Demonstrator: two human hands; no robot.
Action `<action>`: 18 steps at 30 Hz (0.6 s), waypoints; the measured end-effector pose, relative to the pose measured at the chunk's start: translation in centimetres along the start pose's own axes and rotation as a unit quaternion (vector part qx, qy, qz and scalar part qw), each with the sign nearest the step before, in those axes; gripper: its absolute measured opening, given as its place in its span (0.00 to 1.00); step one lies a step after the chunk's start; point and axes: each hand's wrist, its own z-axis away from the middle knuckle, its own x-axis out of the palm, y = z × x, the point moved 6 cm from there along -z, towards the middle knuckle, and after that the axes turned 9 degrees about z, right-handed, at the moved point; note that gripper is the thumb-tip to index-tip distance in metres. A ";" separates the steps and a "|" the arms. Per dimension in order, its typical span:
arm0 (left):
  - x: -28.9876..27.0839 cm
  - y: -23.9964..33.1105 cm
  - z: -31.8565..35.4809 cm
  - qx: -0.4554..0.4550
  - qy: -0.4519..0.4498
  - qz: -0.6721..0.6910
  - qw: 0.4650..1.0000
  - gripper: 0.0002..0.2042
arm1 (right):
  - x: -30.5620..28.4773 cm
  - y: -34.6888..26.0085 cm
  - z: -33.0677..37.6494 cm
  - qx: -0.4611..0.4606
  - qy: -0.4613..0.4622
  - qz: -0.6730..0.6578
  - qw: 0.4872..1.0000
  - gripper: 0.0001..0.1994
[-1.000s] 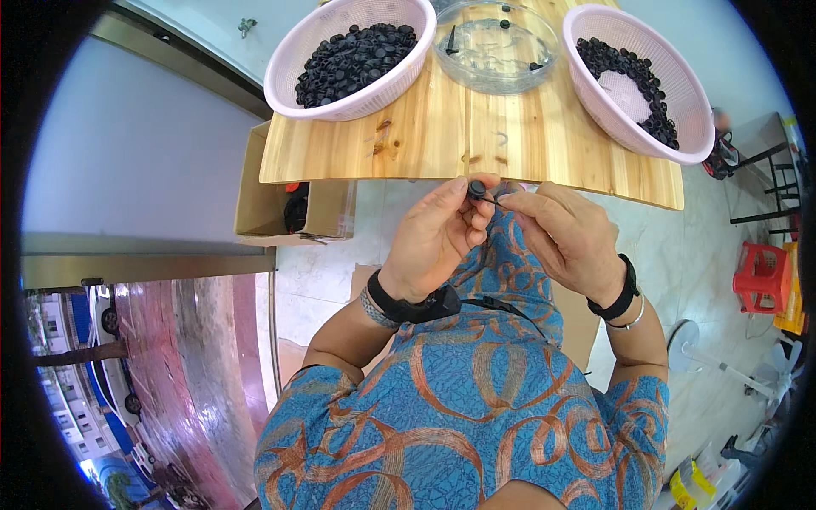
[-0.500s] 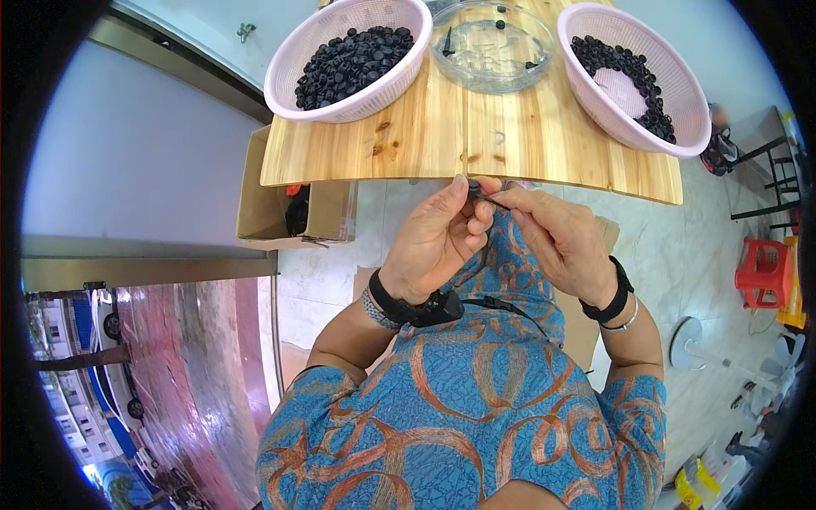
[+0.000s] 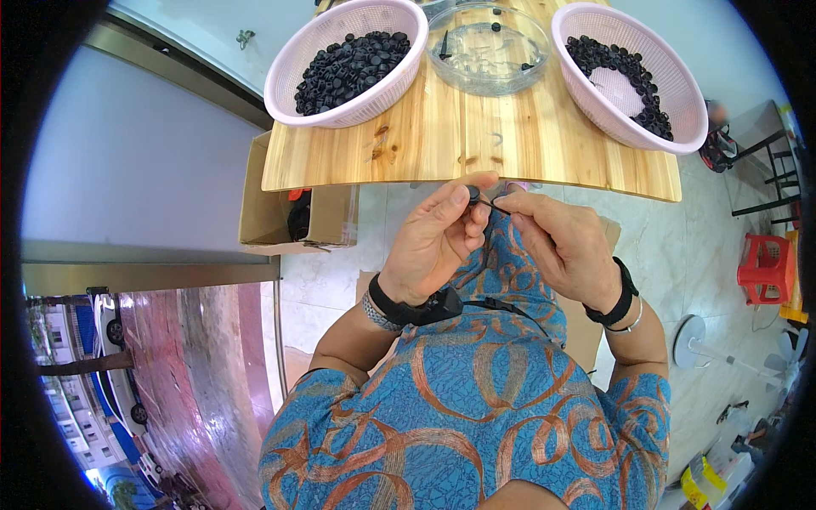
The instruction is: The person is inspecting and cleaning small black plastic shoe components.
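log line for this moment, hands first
left hand: holds round black piece | right hand: pinches thin dark rod | ahead: clear tub on wooden table

The view comes from the left one of two fisheye cameras on the person's head. It looks steeply down past the chest, upright and unmirrored. The patterned shirt is nearest, filling the lower middle; the left hand and right hand lie near the centre, the bench beyond. Straight edges curve toward the dark round rim.
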 end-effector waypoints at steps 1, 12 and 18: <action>0.0 0.0 0.0 -0.001 0.000 0.000 1.000 0.17 | 0.0 0.0 0.0 0.006 0.000 0.001 1.000 0.10; -0.3 0.6 0.4 0.079 0.009 -0.310 0.948 0.14 | -0.6 -0.1 -1.4 -0.007 -0.138 0.052 0.989 0.06; -1.2 0.8 -0.2 0.160 0.054 -0.178 0.969 0.13 | 2.6 1.8 -0.2 0.136 -0.029 -0.183 0.973 0.06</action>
